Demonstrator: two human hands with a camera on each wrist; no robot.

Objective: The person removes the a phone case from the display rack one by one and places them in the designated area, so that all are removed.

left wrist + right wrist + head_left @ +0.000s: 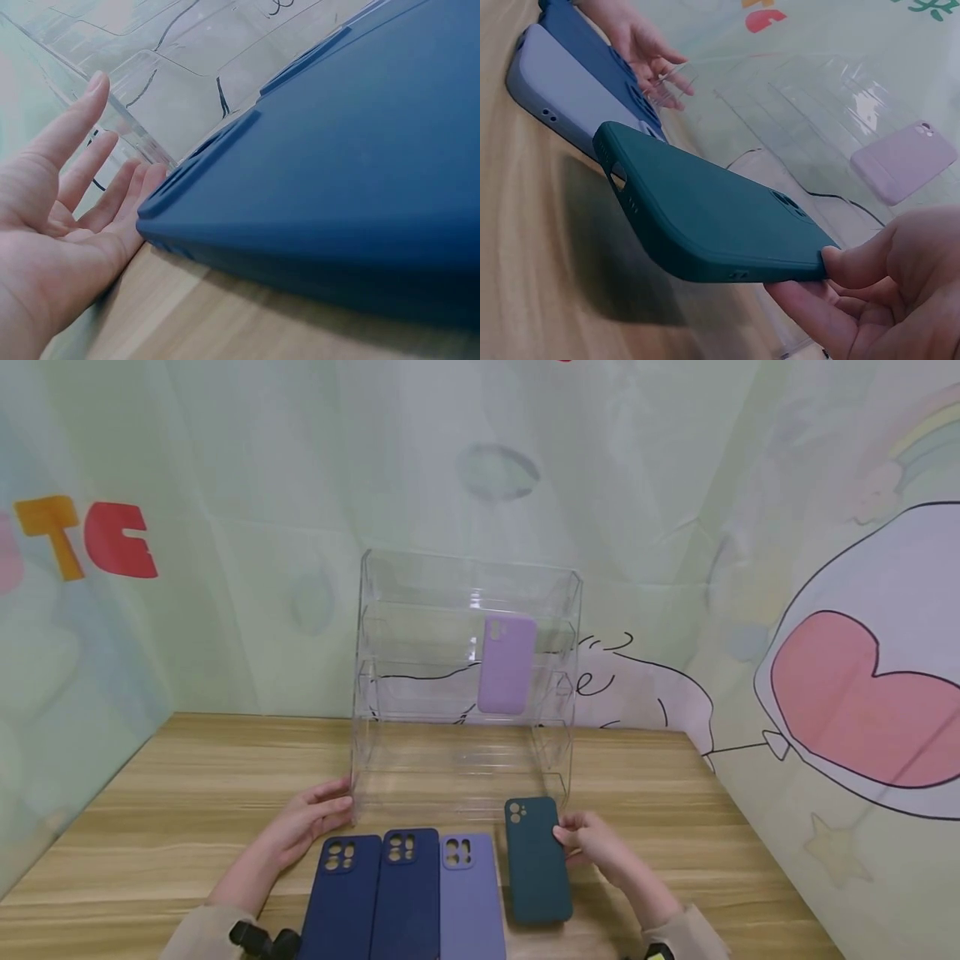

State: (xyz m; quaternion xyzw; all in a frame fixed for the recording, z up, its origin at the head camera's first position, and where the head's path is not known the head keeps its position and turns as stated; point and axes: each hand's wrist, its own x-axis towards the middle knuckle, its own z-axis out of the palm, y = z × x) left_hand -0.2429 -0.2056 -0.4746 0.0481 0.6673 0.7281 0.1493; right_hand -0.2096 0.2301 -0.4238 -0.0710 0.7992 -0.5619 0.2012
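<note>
In my right hand [592, 843] a dark green phone case [537, 864] is pinched along its right edge, thumb on top and fingers beneath. The right wrist view shows that green case [705, 210] raised off the table, its shadow below. My left hand [307, 822] touches the lower left side of a clear tiered acrylic rack [465, 768], fingers extended. A lilac phone case [507, 664] stands upright in the rack, right of centre. In front of the rack lie two navy phone cases [341, 893] [407, 893] and a lavender phone case [472, 902], side by side.
Everything rests on a wooden table [217, 777]. Behind it hangs a printed curtain [262, 610] with letters, and a balloon drawing [862, 677] is on the right. Small black devices [262, 939] sit at my wrists.
</note>
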